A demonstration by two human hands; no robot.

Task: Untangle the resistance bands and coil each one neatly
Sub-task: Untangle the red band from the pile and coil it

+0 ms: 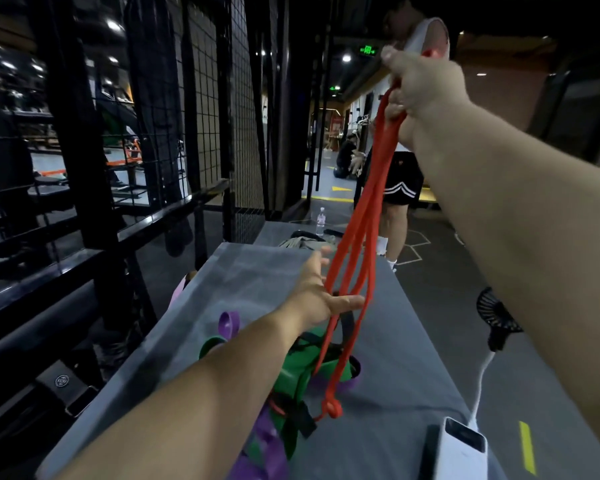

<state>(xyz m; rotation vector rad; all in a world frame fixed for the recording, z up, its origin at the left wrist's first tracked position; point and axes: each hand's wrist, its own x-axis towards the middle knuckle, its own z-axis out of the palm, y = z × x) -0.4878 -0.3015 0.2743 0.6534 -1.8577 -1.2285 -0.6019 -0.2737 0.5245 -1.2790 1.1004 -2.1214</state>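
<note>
Gripping several strands of the red band point(369, 192) in a curled fist, the right hand point(420, 88) is holding them up high, well above the grey bench point(406, 358). The strands are hanging down in long loops from that fist, and their lower end is lying on the bench in a small red knot beside the pile.

The left hand point(319, 299) is reaching forward lower down, with its fingers spread wide and straight and its thumb pointing across the red strands. It is touching or nearly touching them, but I cannot tell which, and it is not closing round anything.

Under the left forearm a tangle of bands is lying on the bench: a green band point(293, 372) is sitting in the middle, a purple band point(227, 323) is looping out at the far side and again near the bottom edge, and a black strap point(303, 424) is running through them. The red strands are dropping into this same pile.

A white power bank point(461, 452) is lying at the near right of the bench, with a white cable running up toward a small black fan point(496, 317). A water bottle point(320, 221) is standing at the far end. A person in black shorts point(402, 181) is standing beyond the bench, and a black wire fence point(205, 98) is running along the left.
</note>
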